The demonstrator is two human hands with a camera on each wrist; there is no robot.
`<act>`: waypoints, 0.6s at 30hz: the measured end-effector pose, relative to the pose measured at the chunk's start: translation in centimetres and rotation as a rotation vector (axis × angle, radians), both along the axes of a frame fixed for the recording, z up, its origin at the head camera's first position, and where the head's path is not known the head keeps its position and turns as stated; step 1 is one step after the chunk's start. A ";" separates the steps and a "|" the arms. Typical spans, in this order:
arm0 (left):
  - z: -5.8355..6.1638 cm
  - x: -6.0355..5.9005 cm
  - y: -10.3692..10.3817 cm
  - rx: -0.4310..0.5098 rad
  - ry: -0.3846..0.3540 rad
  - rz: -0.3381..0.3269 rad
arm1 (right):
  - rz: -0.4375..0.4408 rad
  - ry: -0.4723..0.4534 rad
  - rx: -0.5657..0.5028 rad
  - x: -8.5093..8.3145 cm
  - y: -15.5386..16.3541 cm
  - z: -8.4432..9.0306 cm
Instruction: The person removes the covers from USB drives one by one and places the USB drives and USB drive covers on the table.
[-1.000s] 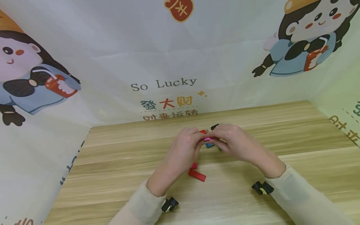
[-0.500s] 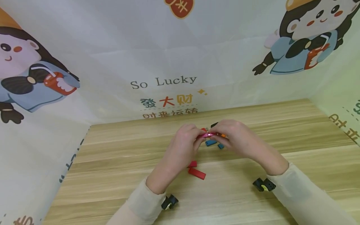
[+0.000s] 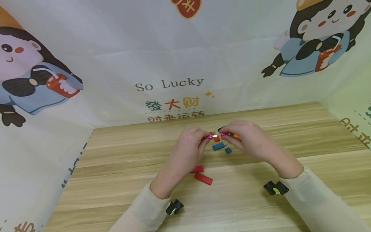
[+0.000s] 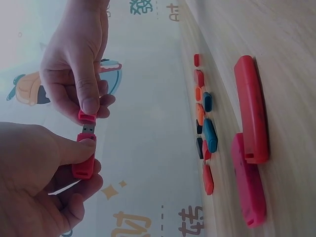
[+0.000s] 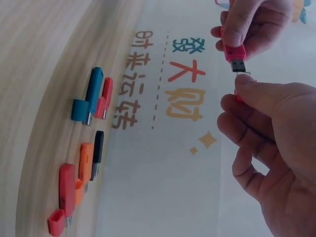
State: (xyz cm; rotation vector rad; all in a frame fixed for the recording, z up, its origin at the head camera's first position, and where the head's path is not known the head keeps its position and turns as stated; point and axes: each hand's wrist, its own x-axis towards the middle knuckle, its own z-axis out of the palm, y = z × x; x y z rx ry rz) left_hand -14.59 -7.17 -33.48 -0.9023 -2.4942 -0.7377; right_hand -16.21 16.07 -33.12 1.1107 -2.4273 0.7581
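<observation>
Wooden table (image 3: pixel 116 180), pale grain running left to right. White printed cloth backdrop (image 3: pixel 121 48) on far, left and right sides: cartoon figures at far left and far right, "So Lucky" lettering (image 3: pixel 169 85) in the centre. Even, soft light.

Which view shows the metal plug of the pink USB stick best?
The right wrist view: the metal plug faces the camera, clear of the fingers. The left wrist view shows it from the side between stick and cap. In the head view it is only a tiny glint.
</observation>
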 end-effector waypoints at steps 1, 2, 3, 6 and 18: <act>0.0 0.0 0.0 0.000 -0.001 0.002 | -0.004 0.000 -0.001 0.0 0.1 0.1; 0.1 0.0 0.0 -0.001 -0.002 0.005 | -0.007 -0.002 -0.001 0.0 0.1 0.1; 0.1 0.0 0.0 -0.002 -0.002 0.009 | -0.008 -0.004 -0.001 0.0 0.2 0.2; 0.1 0.0 0.1 -0.008 -0.008 0.015 | -0.009 -0.015 0.002 0.1 0.5 0.3; 0.1 0.2 0.1 0.004 -0.028 0.029 | -0.057 -0.069 0.070 0.4 1.8 0.6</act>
